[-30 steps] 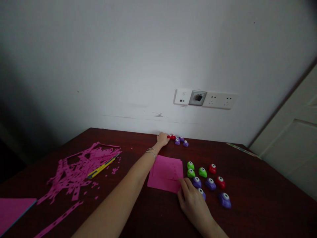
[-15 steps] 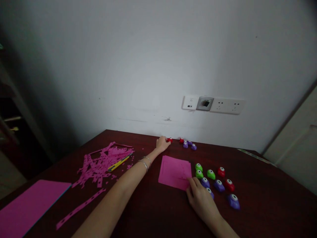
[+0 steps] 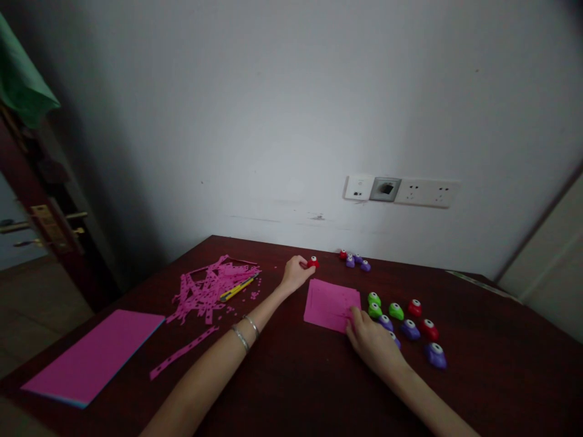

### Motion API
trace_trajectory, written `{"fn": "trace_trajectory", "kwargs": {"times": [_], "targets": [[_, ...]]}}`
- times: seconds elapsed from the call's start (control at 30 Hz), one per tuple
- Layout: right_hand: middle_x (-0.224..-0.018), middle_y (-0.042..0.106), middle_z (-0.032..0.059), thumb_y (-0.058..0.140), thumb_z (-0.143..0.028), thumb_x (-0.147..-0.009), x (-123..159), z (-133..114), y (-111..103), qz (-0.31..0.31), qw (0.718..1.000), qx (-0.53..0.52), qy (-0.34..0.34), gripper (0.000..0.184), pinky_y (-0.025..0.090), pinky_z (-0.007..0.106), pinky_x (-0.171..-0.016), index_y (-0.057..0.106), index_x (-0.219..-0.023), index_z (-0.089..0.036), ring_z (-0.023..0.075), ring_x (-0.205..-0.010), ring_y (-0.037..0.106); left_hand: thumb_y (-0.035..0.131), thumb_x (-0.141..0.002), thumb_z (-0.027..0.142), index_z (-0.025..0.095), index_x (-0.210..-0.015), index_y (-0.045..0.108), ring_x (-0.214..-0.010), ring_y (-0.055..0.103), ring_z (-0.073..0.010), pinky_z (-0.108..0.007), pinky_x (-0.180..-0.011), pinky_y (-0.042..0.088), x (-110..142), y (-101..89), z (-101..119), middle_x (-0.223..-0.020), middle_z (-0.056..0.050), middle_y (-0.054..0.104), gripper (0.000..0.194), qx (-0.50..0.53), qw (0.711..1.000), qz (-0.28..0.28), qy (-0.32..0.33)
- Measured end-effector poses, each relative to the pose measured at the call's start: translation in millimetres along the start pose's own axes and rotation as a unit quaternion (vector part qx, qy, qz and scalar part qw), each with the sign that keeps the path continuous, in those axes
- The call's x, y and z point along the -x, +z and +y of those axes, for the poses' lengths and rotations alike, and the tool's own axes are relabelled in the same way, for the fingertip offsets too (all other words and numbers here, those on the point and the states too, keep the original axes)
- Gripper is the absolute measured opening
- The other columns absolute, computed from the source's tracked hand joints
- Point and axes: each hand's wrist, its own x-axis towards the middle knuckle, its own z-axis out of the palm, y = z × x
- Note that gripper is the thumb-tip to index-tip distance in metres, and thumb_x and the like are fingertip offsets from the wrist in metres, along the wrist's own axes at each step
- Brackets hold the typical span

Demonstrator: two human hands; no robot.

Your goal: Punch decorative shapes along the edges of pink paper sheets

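OK so picture a clock face flat on your dark reddish-brown, wood-look table (image 3: pixel 282 388), centred on the square paper stack, with 12 toward the wall. Way out at 8 you've got a big rectangular pink sheet with a blue edge (image 3: pixel 100 355). The tangled heap of punched pink paper strips (image 3: pixel 204 291) sits at about 9, and the flat stack of square pink paper sheets (image 3: pixel 330 303) is the hub. Your two hands are well apart: the right hand (image 3: pixel 371 340) is at 4 with its fingers on the stack's near right corner, though I can't tell if the thumb is pinching it from below. Your left hand (image 3: pixel 296 273), over at 10 to 11, has thumb and fingers closed on a rounded red plastic punch with a white, dark-centred top (image 3: pixel 313 263), which puts that punch at 11. A slim yellow craft knife (image 3: pixel 239 288) lies against the heap's right side at 9. More rounded plastic punches in green, red and purple (image 3: pixel 410 330) sit between 3 and 4, and a little red-and-purple punch cluster (image 3: pixel 350 261) is by the wall at 1. Tiniest are the pink paper bits (image 3: pixel 254 295) beside the knife.
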Motion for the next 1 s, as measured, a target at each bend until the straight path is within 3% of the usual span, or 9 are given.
{"fn": "trace_trajectory", "kwargs": {"times": [0.27,0.43,0.53,0.63,0.73,0.87,1.0], "targets": [[-0.092,0.063,0.0163,0.034,-0.017,-0.086,-2.6,3.8,2.1,-0.002,0.999,-0.032,0.007,0.026,0.044,0.027,-0.057,0.054,-0.101,-0.008,0.0209,-0.069,0.065,0.062,-0.065,0.029,0.017,-0.064,0.053,-0.061,0.05,-0.0104,-0.022,-0.058,0.037,32.2,2.2,10.4,-0.065,0.002,0.053,0.015,0.026,0.999,-0.016,0.03],[-0.077,0.067,0.0078,0.037,-0.024,-0.085,-13.5,10.3,-5.0,0.066,0.978,-0.197,0.011,0.027,0.046,0.026,-0.063,0.061,-0.091,-0.014,0.0183,-0.069,0.064,0.064,-0.061,0.026,0.017,-0.063,0.051,-0.062,0.049,-0.0112,-0.023,-0.059,0.037,39.0,6.9,12.0,-0.065,0.002,0.053,0.015,0.021,0.999,-0.039,0.018],[-0.072,0.068,0.0061,0.041,-0.03,-0.082,-25.8,6.9,-3.2,0.111,0.934,-0.335,0.055,0.031,0.049,0.027,-0.062,0.064,-0.095,-0.013,0.0168,-0.063,0.063,0.064,-0.061,0.026,0.017,-0.063,0.052,-0.063,0.05,-0.0118,-0.024,-0.06,0.037,41.5,8.0,15.7,-0.065,0.002,0.053,0.015,0.023,0.999,-0.041,0.011],[-0.078,0.069,0.0074,0.043,-0.033,-0.079,-35.6,-4.9,5.1,0.081,0.856,-0.5,0.107,0.039,0.052,0.027,-0.051,0.061,-0.106,-0.011,0.017,-0.06,0.065,0.063,-0.063,0.028,0.017,-0.065,0.053,-0.064,0.051,-0.0121,-0.024,-0.061,0.038,44.7,9.2,18.8,-0.066,0.001,0.055,0.015,0.038,0.998,-0.042,0.003],[-0.1,0.066,0.0105,0.046,-0.029,-0.076,-38.9,-20.7,12.9,0.053,0.784,-0.606,0.122,0.046,0.056,0.028,-0.051,0.053,-0.118,-0.011,0.0178,-0.071,0.066,0.062,-0.065,0.028,0.017,-0.065,0.054,-0.065,0.052,-0.0124,-0.024,-0.062,0.039,47.8,10.7,20.4,-0.065,0.001,0.055,0.014,0.051,0.998,-0.041,0.001],[-0.124,0.053,0.0134,0.046,-0.026,-0.074,-36.9,-35.6,16.8,0.047,0.743,-0.652,0.142,0.057,0.057,0.029,-0.056,0.042,-0.129,-0.014,0.0177,-0.08,0.065,0.062,-0.065,0.026,0.017,-0.065,0.053,-0.066,0.051,-0.0122,-0.024,-0.062,0.038,50.0,11.4,21.2,-0.066,0.002,0.054,0.013,0.036,0.999,-0.028,0.017],[-0.13,0.048,0.0132,0.047,-0.026,-0.072,-37.3,-39.9,17.1,0.055,0.723,-0.675,0.139,0.063,0.058,0.032,-0.058,0.036,-0.133,-0.016,0.0193,-0.082,0.065,0.062,-0.066,0.027,0.017,-0.064,0.052,-0.065,0.05,-0.0117,-0.023,-0.062,0.037,52.3,11.4,21.3,-0.066,0.002,0.052,0.015,0.017,0.999,-0.016,0.037]]}}
